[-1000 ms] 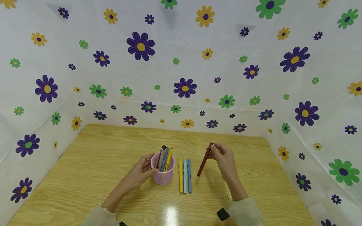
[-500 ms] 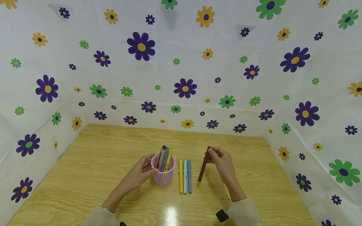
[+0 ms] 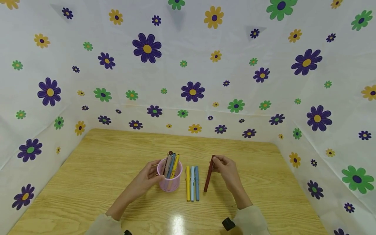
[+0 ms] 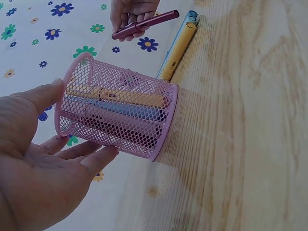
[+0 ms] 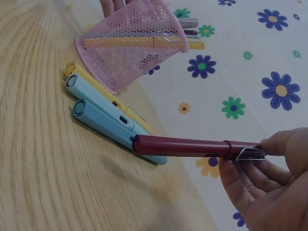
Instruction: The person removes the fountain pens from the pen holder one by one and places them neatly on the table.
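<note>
My right hand (image 3: pixel 224 166) pinches the clip end of a dark red pen (image 3: pixel 209 173) (image 5: pixel 185 146) (image 4: pixel 147 24); the pen slants down with its lower tip near the table, just right of the lying pens. My left hand (image 3: pixel 148 178) (image 4: pixel 43 159) cups a pink mesh pen cup (image 3: pixel 169 178) (image 4: pixel 120 113) (image 5: pixel 130 43), thumb at the rim and fingers along the side. Several pens stand inside the cup (image 3: pixel 171 163). A yellow pen (image 3: pixel 187 183) (image 5: pixel 96 86), a light blue pen (image 3: pixel 192 183) (image 5: pixel 103 103) and a darker blue pen (image 3: pixel 196 182) (image 5: pixel 113 127) lie side by side on the table.
The wooden table (image 3: pixel 97 169) is walled on three sides by a white cloth with printed flowers (image 3: pixel 191 91). A small black object (image 3: pixel 227 224) sits at my right sleeve near the front edge.
My right hand has lowered and moved left with the red pen, bringing it closer to the lying pens and more upright-to-flat. My left hand and the cup have stayed put.
</note>
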`<move>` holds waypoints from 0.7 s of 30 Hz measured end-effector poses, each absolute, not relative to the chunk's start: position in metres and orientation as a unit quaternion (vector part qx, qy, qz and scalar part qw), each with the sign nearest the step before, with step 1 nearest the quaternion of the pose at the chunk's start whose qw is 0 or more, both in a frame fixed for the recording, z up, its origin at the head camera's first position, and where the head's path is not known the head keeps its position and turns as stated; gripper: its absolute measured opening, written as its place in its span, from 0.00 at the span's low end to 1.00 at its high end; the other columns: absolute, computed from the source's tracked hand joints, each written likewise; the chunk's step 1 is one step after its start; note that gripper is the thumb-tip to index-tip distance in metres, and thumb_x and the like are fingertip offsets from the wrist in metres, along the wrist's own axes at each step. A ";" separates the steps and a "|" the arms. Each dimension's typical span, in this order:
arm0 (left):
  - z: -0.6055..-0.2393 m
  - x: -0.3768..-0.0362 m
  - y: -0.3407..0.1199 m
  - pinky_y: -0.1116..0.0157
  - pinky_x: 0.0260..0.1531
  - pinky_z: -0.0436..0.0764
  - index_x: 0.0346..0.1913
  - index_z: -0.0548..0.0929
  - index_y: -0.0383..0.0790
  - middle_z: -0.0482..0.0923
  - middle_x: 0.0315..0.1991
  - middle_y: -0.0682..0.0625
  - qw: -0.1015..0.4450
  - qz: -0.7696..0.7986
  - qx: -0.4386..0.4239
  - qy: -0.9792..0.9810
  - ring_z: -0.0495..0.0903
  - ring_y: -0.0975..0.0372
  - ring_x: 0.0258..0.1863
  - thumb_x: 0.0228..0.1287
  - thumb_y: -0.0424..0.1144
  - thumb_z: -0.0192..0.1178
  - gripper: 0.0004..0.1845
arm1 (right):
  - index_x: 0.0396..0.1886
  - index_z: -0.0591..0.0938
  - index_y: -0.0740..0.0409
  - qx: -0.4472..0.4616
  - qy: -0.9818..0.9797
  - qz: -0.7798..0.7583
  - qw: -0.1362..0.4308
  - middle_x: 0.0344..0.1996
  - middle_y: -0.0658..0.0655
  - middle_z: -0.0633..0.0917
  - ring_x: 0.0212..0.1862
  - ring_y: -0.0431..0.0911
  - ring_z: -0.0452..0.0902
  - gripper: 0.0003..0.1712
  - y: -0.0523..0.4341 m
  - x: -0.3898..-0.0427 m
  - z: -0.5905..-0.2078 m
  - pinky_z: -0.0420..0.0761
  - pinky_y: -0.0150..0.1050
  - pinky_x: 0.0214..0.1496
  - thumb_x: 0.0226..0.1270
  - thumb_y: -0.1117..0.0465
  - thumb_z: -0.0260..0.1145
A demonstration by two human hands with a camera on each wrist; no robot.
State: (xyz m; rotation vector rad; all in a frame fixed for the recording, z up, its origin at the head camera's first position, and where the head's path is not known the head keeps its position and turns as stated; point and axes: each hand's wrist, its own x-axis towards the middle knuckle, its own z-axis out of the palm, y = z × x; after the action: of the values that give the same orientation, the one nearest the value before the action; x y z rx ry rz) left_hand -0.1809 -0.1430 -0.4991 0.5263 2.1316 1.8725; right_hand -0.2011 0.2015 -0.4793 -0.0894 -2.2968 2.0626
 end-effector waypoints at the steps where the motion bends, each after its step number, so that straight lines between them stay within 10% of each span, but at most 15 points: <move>1: -0.499 -0.181 -0.143 0.52 0.74 0.67 0.80 0.54 0.34 0.56 0.78 0.31 0.128 0.644 0.179 0.732 0.60 0.40 0.76 0.76 0.40 0.63 0.39 | 0.58 0.80 0.75 -0.025 -0.743 0.668 0.025 0.42 0.66 0.86 0.39 0.51 0.85 0.19 0.201 -0.202 -0.481 0.88 0.54 0.51 0.81 0.62 0.61; 21: -0.499 -0.181 -0.142 0.56 0.72 0.69 0.80 0.54 0.34 0.56 0.78 0.31 0.128 0.643 0.181 0.734 0.60 0.40 0.76 0.76 0.40 0.63 0.39 | 0.57 0.80 0.76 -0.037 -0.758 0.650 -0.014 0.42 0.65 0.86 0.39 0.49 0.84 0.17 0.189 -0.203 -0.494 0.89 0.48 0.46 0.78 0.66 0.62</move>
State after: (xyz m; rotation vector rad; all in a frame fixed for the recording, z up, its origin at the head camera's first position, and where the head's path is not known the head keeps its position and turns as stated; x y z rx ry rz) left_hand -0.1815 -0.1417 -0.4987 0.5255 2.1341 1.8694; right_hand -0.2032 0.1885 -0.4943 -0.1172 -2.4046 2.0622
